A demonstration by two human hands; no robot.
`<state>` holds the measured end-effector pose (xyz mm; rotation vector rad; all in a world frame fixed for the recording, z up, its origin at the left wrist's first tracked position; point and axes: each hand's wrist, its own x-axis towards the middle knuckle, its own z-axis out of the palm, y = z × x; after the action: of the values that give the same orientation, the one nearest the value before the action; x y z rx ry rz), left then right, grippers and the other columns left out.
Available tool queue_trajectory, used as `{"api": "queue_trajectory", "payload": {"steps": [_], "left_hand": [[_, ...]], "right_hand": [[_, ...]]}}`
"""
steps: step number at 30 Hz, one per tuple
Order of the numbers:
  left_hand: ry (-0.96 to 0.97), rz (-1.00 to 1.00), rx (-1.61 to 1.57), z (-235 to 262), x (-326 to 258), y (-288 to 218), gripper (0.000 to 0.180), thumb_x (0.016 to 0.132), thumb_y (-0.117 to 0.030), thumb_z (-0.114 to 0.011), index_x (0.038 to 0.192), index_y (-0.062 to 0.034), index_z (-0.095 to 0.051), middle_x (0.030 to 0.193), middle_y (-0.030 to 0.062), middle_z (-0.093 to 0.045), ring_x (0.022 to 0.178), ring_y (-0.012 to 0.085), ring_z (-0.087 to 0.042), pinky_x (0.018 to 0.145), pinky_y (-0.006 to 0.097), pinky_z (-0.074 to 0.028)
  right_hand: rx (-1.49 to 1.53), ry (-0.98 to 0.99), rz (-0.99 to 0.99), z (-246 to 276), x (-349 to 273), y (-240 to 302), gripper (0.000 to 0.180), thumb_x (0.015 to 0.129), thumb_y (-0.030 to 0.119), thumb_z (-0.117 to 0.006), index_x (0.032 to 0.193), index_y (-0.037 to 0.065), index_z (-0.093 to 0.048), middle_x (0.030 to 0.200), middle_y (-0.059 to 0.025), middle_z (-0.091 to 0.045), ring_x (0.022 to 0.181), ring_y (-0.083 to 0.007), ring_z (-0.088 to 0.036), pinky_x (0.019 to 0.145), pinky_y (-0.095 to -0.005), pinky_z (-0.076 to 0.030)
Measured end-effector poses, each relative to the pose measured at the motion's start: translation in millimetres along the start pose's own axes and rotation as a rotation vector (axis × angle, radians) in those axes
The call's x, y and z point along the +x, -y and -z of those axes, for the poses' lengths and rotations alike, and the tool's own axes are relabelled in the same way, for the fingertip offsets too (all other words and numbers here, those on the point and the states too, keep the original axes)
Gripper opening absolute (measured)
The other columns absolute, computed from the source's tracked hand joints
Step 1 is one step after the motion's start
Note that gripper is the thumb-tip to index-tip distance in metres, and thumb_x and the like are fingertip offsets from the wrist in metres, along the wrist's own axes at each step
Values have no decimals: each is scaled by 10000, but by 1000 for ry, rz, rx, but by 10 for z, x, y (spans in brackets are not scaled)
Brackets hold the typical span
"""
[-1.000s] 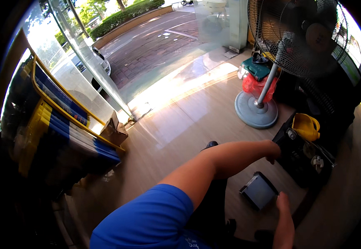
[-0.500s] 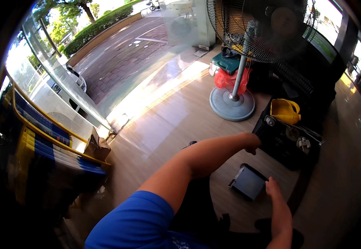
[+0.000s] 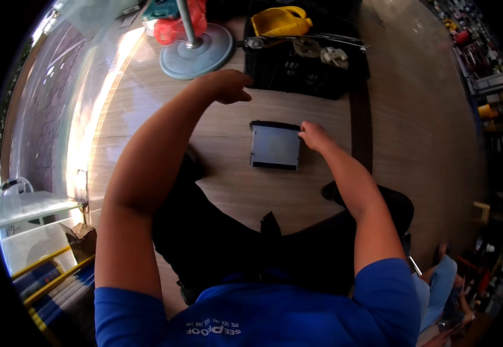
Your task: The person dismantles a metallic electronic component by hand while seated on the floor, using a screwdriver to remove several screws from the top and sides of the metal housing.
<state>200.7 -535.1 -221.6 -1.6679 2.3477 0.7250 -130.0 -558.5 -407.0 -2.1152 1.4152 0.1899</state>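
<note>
A flat grey metal box (image 3: 276, 146) with black ends lies on the tiled floor in front of me, between my feet and a black crate. My right hand (image 3: 314, 136) pinches its far right corner with thumb and fingers. Farther away and to the left, my left hand (image 3: 228, 87) hovers over the floor by the crate's left front corner. Its thumb stands apart from the fingers, and nothing shows in it. The black crate (image 3: 298, 78) holds a yellow plastic piece (image 3: 280, 22), a white plug-like part (image 3: 335, 57) and thin metal rods.
The round grey base of a stand fan (image 3: 198, 53) is at the far left, with a red plastic bag (image 3: 170, 30) and a green case (image 3: 161, 10) behind. A yellow-edged rack (image 3: 55, 283) stands lower left. At lower right another person's leg (image 3: 440, 289) shows; crowded shelves line the right.
My view has swung right and down, so the fan's head has left the picture. The box still lies on the floor, with my right hand at its edge.
</note>
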Motion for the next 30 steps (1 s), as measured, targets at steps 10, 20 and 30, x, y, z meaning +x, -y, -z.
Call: {"api": "queue_trajectory", "payload": {"steps": [10,20,30], "left_hand": [[9,44,-51,107,-3,-194,552,923,-307,-642,1390,-61,-481,1314,216,-576,1215,369,-550,1011,411,-451],[6,29,-26,102,1,-175,552,915,-306,-650,1385,-65,-491,1306,227,-579,1212,373,-552,1012,415,-451],[17,40,-47,140,35,-269,553,910,-308,-649,1383,-66,-496,1296,224,-586,1212,380,-546,1017,422,-439]], "right_hand": [[-233,85,-37,155,-222,-13,164,958,168,-551,1047,33,-580,1064,-199,-651,1058,-382,-605,868,-467,-495],[-146,14,-112,185,-204,7,194,935,92,-469,1066,40,-602,1188,-169,-646,1102,-364,-616,916,-461,-511],[-197,-15,110,132,-127,-200,205,916,78,-497,1086,56,-610,1063,-159,-663,1098,-341,-620,901,-440,-524]]}}
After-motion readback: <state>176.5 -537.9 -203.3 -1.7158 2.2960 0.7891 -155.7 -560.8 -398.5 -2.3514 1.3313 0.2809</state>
